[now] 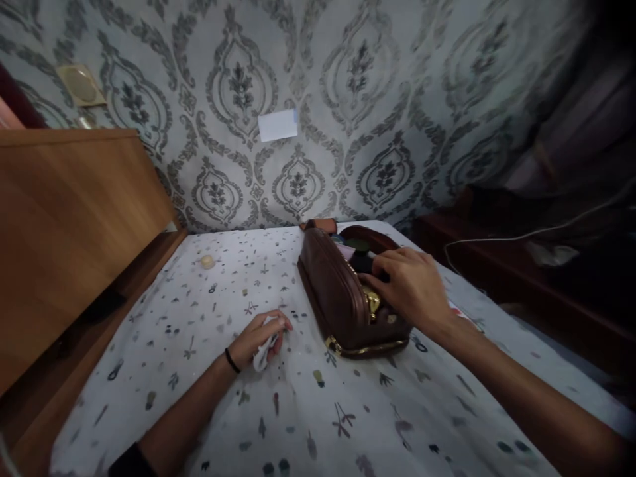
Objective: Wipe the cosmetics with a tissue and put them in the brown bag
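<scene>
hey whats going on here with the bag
A person sits at a bed covered with a patterned sheet. Their right hand reaches into an open brown bag lying on the sheet, fingers at its contents near a gold clasp. Their left hand rests on the sheet beside the bag, closed around something small and white. A small round thing lies farther back on the sheet.

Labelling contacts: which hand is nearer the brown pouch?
Right. The right hand rests on the open pouch, fingers at its opening. The left hand lies apart on the sheet, holding something white.
</scene>
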### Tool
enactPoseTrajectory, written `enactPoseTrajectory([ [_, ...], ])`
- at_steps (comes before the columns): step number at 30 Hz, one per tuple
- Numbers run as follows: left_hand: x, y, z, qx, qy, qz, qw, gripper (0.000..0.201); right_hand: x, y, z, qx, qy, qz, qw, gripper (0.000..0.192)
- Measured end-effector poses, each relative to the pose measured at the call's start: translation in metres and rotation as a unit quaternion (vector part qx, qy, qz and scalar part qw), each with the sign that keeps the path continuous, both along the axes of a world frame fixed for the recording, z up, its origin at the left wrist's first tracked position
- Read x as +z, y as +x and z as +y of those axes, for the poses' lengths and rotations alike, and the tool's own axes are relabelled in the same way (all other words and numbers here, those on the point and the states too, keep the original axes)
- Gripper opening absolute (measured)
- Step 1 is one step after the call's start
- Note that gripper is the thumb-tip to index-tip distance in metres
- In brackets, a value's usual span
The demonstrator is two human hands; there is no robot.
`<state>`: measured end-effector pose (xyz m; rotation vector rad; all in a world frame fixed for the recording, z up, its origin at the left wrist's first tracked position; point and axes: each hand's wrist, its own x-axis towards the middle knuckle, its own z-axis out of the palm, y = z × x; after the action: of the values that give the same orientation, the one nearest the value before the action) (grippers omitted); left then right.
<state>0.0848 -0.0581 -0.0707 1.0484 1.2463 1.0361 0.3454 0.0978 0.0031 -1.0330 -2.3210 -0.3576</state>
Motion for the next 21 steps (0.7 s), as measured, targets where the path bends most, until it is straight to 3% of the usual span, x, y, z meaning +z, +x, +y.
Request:
enactPoseTrajectory([
  [4, 0.0, -0.005, 0.001, 0.022, 0.013, 0.025, 0.999, 0.052, -0.002, 0.004, 0.005, 0.033, 0.023, 0.012, 0.999, 0.03],
  [6, 0.003, -0.017, 0.005, 0.062, 0.029, 0.117, 0.991, 0.047, 0.001, 0.007, 0.001, 0.059, 0.059, 0.037, 0.996, 0.032],
  [8, 0.01, -0.041, 0.011, 0.126, 0.052, 0.287, 0.948, 0.042, 0.006, 0.009, -0.01, 0.081, 0.105, 0.078, 0.988, 0.031],
  [9, 0.014, -0.056, 0.016, 0.16, 0.061, 0.404, 0.899, 0.038, 0.009, 0.01, -0.019, 0.093, 0.122, 0.101, 0.983, 0.029],
  [10, 0.019, -0.074, 0.021, 0.191, 0.06, 0.448, 0.871, 0.032, 0.012, 0.01, -0.03, 0.105, 0.136, 0.125, 0.977, 0.024],
  [12, 0.028, -0.11, 0.032, 0.242, 0.044, 0.499, 0.831, 0.028, 0.015, 0.007, -0.055, 0.152, 0.125, 0.152, 0.969, 0.01],
  [16, 0.035, -0.166, 0.054, 0.322, -0.029, 0.575, 0.752, 0.044, 0.002, -0.011, -0.099, 0.311, 0.046, 0.161, 0.936, 0.013],
  [19, 0.026, -0.183, 0.068, 0.327, -0.079, 0.602, 0.724, 0.053, -0.024, -0.036, -0.112, 0.394, -0.034, 0.149, 0.906, 0.014],
  [21, 0.018, -0.187, 0.075, 0.316, -0.098, 0.615, 0.716, 0.052, -0.044, -0.054, -0.113, 0.406, -0.091, 0.137, 0.899, 0.013],
])
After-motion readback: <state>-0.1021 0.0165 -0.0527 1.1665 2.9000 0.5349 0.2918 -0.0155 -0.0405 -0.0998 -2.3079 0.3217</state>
